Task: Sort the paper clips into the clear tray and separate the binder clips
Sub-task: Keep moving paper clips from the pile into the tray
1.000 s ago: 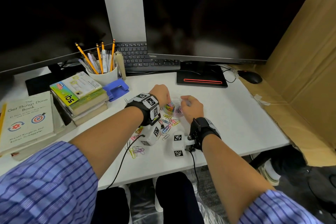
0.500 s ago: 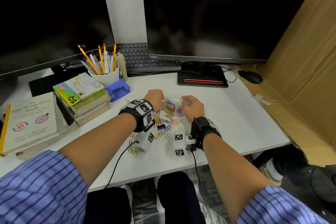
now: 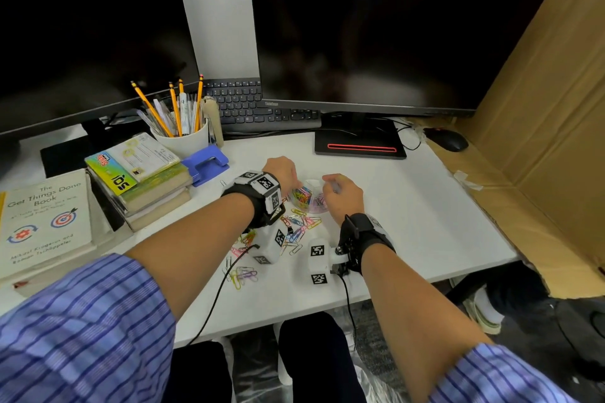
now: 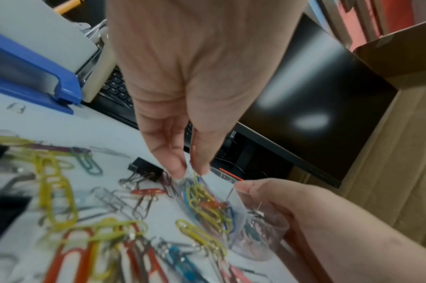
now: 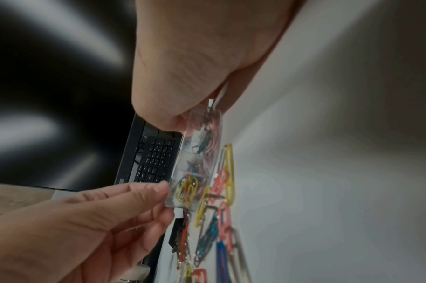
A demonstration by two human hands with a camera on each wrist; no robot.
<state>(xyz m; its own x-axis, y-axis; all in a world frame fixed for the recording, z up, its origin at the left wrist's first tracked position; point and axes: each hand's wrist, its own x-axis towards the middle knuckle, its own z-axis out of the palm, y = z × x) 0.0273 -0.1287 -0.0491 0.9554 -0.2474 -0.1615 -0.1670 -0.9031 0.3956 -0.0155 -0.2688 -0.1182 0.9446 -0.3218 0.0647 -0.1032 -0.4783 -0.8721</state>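
Observation:
A small clear tray with coloured paper clips in it stands mid-desk. My right hand grips its right end, thumb and fingers curled on the wall. At the tray's left rim my left hand points down, and thumb and forefinger pinch a yellow paper clip. Loose paper clips lie in front of the tray, with a further bunch nearer the desk edge. A black binder clip lies just left of the tray.
A white pencil cup, a blue hole punch and stacked books stand to the left. Behind are a keyboard, a monitor base and a mouse. A cardboard wall closes the right side.
My left hand has shifted only slightly beside the tray's left rim. My right hand has kept its hold on the tray. The head view has drifted a little.

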